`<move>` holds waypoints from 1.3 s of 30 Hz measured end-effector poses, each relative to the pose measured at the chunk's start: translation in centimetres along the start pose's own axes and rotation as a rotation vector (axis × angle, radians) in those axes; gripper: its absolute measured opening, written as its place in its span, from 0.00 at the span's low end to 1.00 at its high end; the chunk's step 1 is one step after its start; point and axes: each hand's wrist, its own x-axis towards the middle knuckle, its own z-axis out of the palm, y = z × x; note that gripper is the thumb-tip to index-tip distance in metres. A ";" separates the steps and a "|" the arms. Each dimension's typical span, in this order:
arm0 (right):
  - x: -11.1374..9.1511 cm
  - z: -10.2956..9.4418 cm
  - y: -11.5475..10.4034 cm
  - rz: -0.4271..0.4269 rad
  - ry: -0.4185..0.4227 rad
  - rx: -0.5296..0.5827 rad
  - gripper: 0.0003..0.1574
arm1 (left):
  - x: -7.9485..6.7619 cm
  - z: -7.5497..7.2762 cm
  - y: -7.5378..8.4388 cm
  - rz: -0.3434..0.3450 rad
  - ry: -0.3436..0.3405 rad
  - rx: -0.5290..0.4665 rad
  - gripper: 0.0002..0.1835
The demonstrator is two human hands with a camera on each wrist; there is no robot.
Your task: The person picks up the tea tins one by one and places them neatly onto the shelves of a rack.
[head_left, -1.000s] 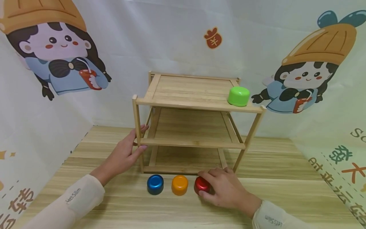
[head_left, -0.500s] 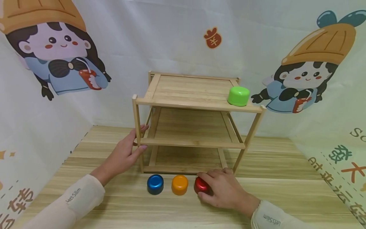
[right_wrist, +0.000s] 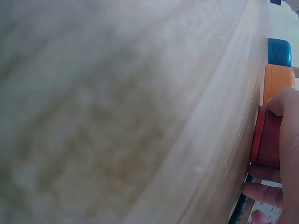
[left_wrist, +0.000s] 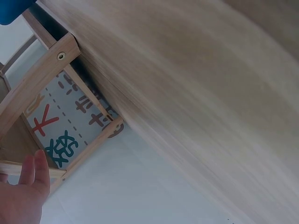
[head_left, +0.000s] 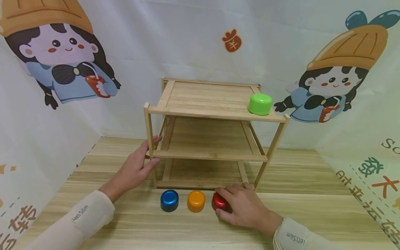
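Note:
My right hand (head_left: 242,205) grips a small red round canister (head_left: 219,202) that stands on the table before the wooden shelf's right front. Thumb and fingers lie on either side of the red canister (right_wrist: 271,140) in the right wrist view. To its left stand an orange canister (head_left: 196,201) and a blue canister (head_left: 169,200), apart from each other in a row. My left hand (head_left: 134,168) holds the left front post of the three-tier wooden shelf (head_left: 206,96) around its middle tier. In the left wrist view, fingers of the left hand (left_wrist: 25,196) reach over the shelf's side rail.
A light green canister (head_left: 260,104) sits on the top tier near its right front corner. Pale printed cloth (head_left: 193,41) hangs behind and along both sides. The wood-grain table (head_left: 300,180) extends to the right of the shelf.
My right hand has shifted very slightly left around the red canister. The left hand, the shelf and the other canisters stay as they were.

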 end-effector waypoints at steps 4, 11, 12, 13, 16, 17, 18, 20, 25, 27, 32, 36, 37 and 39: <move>0.0 0.0 0.0 -0.002 -0.004 -0.008 0.34 | 0.1 0.0 0.1 0.008 0.001 0.001 0.37; 0.0 0.0 0.0 -0.018 -0.015 -0.025 0.33 | 0.1 0.1 0.1 0.010 -0.003 0.005 0.36; 0.0 0.0 0.0 -0.017 -0.015 -0.024 0.33 | 0.1 0.1 0.1 0.009 -0.005 0.005 0.36; 0.0 0.0 0.0 -0.014 -0.018 -0.025 0.33 | 0.1 0.1 0.1 0.008 -0.007 0.005 0.36; -0.1 0.0 0.0 -0.006 -0.028 -0.024 0.34 | 0.1 0.2 0.2 0.002 -0.011 0.003 0.37; -0.1 0.0 0.0 -0.004 -0.031 -0.022 0.34 | 0.1 0.2 0.2 0.001 -0.012 -0.002 0.37; -0.1 0.0 0.0 -0.004 -0.034 -0.022 0.34 | 0.1 0.2 0.2 0.001 -0.013 -0.006 0.37; -0.2 0.0 0.0 -0.005 -0.040 -0.018 0.34 | 0.1 0.2 0.2 0.002 -0.012 -0.008 0.37; -0.2 -0.2 -0.1 -0.013 -0.053 -0.005 0.35 | 0.1 0.2 0.2 -0.002 -0.008 -0.004 0.36; -0.2 -0.4 -0.1 -0.015 -0.058 -0.003 0.35 | 0.0 0.2 0.2 -0.005 -0.007 -0.003 0.36; -0.1 -0.8 -0.1 -0.012 -0.069 -0.009 0.35 | 0.0 0.0 0.3 -0.010 -0.005 -0.003 0.36; -0.2 -1.1 -0.2 -0.013 -0.071 -0.005 0.35 | 0.0 0.0 0.2 -0.010 -0.004 0.007 0.37; -0.2 -1.2 -0.2 -0.014 -0.070 -0.004 0.35 | 0.0 0.0 0.2 -0.007 -0.004 0.008 0.37; -0.2 -1.4 -0.1 -0.015 -0.061 -0.002 0.35 | 0.0 0.0 0.1 -0.001 0.000 0.008 0.37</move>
